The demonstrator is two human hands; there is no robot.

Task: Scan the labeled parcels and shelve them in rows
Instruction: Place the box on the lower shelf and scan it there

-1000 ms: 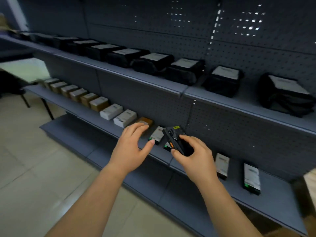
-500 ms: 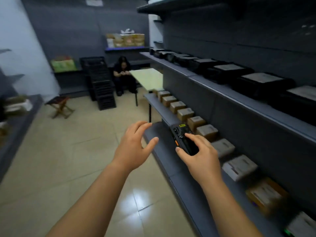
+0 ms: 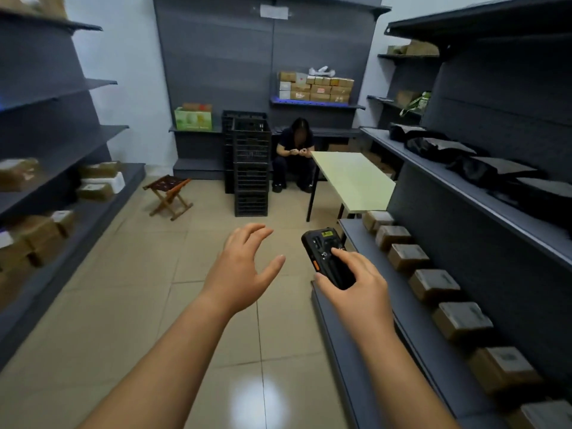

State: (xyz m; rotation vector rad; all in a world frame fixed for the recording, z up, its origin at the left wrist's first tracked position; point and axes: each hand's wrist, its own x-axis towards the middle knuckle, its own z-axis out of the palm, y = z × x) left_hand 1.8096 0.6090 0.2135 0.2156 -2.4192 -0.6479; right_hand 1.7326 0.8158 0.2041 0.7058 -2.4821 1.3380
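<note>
Over the floor, the right grip pinches the scanner, seemingly ready for labels; the left grip spreads, free for parcels.

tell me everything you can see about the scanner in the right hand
The scanner is a black handheld unit, plastic by its look, with an orange button on its side edge and a small yellow label near its top end. It is tilted, top end pointing away. The right hand grips its lower half, fingers across it, thumb at the edge. Nothing else touches it.
</note>
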